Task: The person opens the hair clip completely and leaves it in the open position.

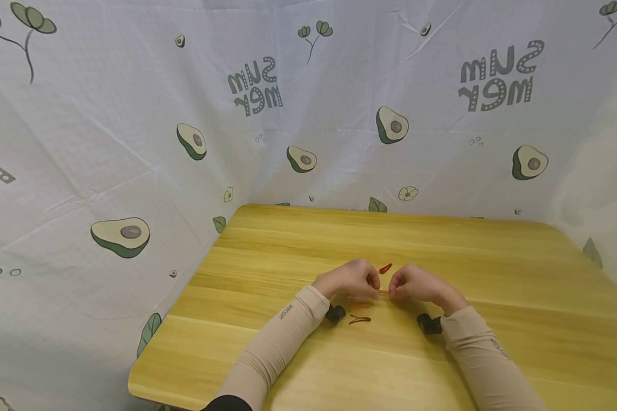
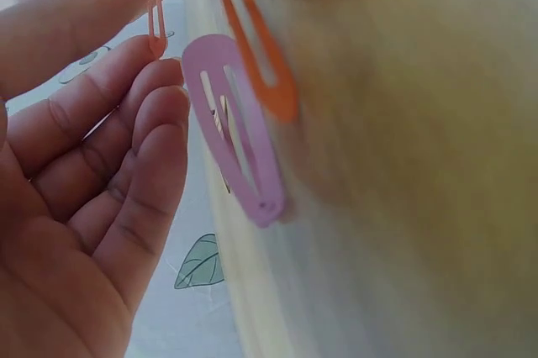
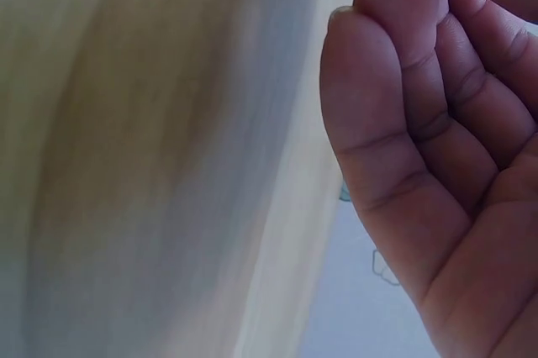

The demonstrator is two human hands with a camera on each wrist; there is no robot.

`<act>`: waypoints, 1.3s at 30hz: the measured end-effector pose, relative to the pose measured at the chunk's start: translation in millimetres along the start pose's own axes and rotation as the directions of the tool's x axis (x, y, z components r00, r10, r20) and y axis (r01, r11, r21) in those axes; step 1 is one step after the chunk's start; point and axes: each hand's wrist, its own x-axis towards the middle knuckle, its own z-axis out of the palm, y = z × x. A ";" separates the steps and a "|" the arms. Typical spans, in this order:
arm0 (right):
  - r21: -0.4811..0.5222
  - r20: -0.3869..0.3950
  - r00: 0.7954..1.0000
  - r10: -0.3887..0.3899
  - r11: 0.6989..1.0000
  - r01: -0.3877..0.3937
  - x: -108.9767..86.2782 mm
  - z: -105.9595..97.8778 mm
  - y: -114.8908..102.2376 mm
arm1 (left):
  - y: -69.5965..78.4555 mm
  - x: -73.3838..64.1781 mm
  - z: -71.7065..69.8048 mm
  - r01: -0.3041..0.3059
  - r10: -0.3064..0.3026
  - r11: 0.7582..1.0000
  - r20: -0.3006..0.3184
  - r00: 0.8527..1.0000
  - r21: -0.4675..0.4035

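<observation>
Pinching with left hand (image 1: 352, 278) and right hand (image 1: 420, 283), turned toward each other, just apart. Curving remaining left fingers (image 2: 151, 181) loosely inward; bending right fingers (image 3: 363, 81) likewise. Holding sleeved left forearm (image 1: 277, 342) and sleeved right forearm (image 1: 485, 359) slanted inward, converging ahead of body.

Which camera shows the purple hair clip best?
The left wrist view: the purple hair clip appears large, in full outline, slots clear. The head view shows only a faint strip by the left hand; the right wrist view doesn't show it.
</observation>
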 end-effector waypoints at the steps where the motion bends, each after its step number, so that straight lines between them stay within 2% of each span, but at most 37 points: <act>1: 0.000 0.000 1.000 -0.002 1.000 0.002 -0.1 0.1 -0.4 | -0.1 -0.1 -0.2 -0.001 0.001 1.000 0.002 1.000 0.000; 10: 0.025 0.000 1.000 -0.003 1.000 0.003 0.6 0.8 -2.0 | -1.6 0.6 0.4 0.000 0.000 1.000 0.016 1.000 0.009; 26: 0.005 -0.001 1.000 0.004 1.000 -0.004 3.7 2.5 2.6 | -1.3 0.5 -0.1 0.013 -0.013 1.000 0.034 0.999 0.016; 39: 0.027 0.006 1.000 0.008 1.000 -0.008 3.2 3.0 0.6 | 0.1 0.3 -1.4 -0.004 0.002 0.999 0.046 0.999 0.037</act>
